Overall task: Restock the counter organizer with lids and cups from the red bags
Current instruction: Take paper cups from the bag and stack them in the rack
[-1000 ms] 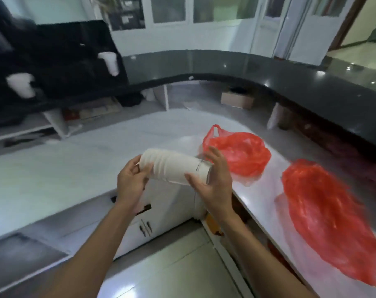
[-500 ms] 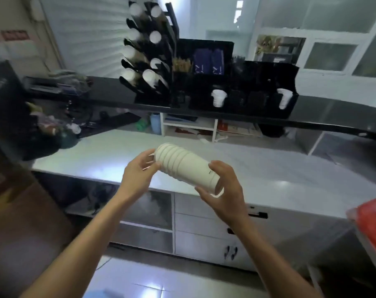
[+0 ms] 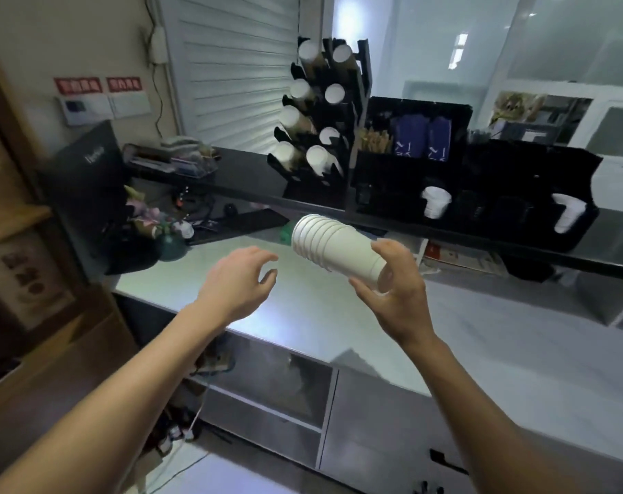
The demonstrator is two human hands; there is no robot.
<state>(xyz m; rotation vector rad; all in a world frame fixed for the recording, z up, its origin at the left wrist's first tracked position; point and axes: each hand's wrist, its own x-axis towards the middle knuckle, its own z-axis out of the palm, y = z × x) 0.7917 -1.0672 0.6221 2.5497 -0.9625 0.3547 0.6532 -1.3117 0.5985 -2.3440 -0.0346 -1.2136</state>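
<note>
A nested stack of white paper cups (image 3: 335, 248) lies on its side in the air above the pale worktop (image 3: 338, 315), rims pointing up and away to the left, bases cradled in the right hand (image 3: 395, 279), whose fingers and thumb curl round the narrow end. The left hand (image 3: 236, 279) hovers just left of the stack and a little lower, apart from it, fingers loosely spread and holding nothing. Beyond both hands, on the dark upper counter (image 3: 238, 176), stands the black counter organizer (image 3: 474, 187): straight ahead of the right hand its low box shows one short white stack in a round opening and another further right, with dark openings between them that look unfilled, though it is hard to be sure in the shadow. Up and left of the stack rises the slanted tube rack (image 3: 320, 112), most tubes showing white cup mouths. The step in hand appears to be carrying cups to the organizer; the next move probably calls for choosing a fitting slot, turning the stack to match its angle, and steadying it with the free hand while it slides in. No red bags are in view here, so what remains in them cannot be judged. The items in the organizer's upper compartments are too dim to identify, and the clutter far left of the left hand is blurred.
</note>
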